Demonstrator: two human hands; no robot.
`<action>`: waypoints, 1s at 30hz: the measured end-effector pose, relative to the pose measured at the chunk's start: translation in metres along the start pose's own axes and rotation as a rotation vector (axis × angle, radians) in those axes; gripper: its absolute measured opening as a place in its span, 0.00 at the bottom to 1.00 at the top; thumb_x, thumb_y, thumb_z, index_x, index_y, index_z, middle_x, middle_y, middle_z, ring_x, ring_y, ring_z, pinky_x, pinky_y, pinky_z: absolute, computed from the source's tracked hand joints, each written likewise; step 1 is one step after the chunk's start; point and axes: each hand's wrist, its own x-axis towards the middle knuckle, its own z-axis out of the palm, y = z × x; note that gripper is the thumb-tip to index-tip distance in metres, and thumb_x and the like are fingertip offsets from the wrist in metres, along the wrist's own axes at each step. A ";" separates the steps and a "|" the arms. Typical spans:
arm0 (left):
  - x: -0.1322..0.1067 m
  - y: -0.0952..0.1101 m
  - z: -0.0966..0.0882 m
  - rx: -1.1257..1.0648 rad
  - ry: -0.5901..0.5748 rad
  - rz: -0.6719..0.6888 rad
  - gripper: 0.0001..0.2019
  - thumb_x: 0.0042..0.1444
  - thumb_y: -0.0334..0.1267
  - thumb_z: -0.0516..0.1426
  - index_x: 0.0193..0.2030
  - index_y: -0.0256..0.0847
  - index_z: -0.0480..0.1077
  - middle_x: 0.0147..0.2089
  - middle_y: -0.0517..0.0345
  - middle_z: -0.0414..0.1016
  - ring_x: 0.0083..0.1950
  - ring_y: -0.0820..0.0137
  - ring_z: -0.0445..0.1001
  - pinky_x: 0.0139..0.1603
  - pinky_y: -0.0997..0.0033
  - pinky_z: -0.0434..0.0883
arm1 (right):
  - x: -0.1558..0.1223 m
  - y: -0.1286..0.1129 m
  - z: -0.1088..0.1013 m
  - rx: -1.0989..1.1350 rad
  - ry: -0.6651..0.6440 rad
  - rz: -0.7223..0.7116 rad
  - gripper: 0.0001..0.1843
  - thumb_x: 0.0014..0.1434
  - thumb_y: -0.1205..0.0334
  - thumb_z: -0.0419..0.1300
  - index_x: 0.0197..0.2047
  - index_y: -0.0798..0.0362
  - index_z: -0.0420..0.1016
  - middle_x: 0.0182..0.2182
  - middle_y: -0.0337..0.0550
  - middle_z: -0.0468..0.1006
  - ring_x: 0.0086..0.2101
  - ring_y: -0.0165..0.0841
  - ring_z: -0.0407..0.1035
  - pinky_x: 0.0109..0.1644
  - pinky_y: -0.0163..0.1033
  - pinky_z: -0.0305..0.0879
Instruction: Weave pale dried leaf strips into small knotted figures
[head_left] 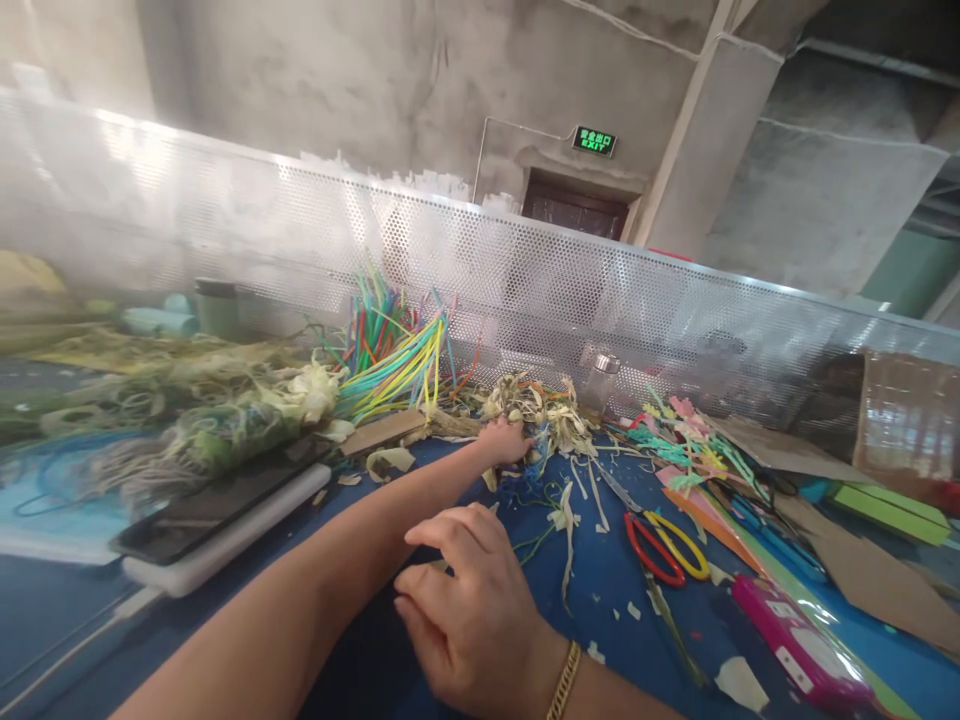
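Note:
My left hand (507, 441) reaches far forward over the blue tabletop (547, 590), its fingers curled into a tangled heap of pale dry strips (559, 412). Its fingertips are partly hidden among the strips. Blue thread (529, 482) lies tangled just below that hand. Closer to me, my right hand (476, 605) hovers beside the left forearm, with a gold chain bracelet at its wrist. Its fingers are bent but apart, with nothing visible between them. Scissors (664, 548) with one red and one yellow handle lie to the right of my hands.
At left, a dark phone (217, 505) rests on a white power bank (232, 540) with a cable. Behind stand colourful pipe cleaners (401, 350) and a glass jar (601, 380). A magenta device (799, 640) and cardboard (889, 580) lie right. A perforated metal panel (570, 290) closes the back.

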 end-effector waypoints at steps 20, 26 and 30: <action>0.029 -0.060 -0.006 0.058 0.252 -0.148 0.36 0.58 0.60 0.43 0.64 0.33 0.58 0.65 0.37 0.61 0.66 0.50 0.56 0.62 0.56 0.55 | -0.005 0.009 0.013 0.062 -0.031 -0.052 0.05 0.58 0.61 0.56 0.36 0.52 0.70 0.45 0.43 0.72 0.44 0.35 0.63 0.49 0.44 0.62; 0.038 -0.055 0.014 0.062 0.062 0.051 0.30 0.61 0.50 0.42 0.65 0.33 0.57 0.65 0.39 0.62 0.68 0.55 0.55 0.65 0.56 0.52 | -0.006 0.010 0.020 0.049 -0.028 -0.077 0.04 0.57 0.61 0.57 0.34 0.52 0.69 0.45 0.42 0.72 0.43 0.34 0.64 0.46 0.42 0.63; 0.034 -0.052 0.012 0.056 0.063 0.101 0.26 0.62 0.45 0.43 0.62 0.35 0.60 0.65 0.41 0.63 0.66 0.60 0.60 0.64 0.60 0.54 | -0.007 0.010 0.021 0.061 -0.025 -0.081 0.04 0.57 0.61 0.57 0.34 0.52 0.69 0.44 0.42 0.72 0.43 0.33 0.64 0.46 0.41 0.64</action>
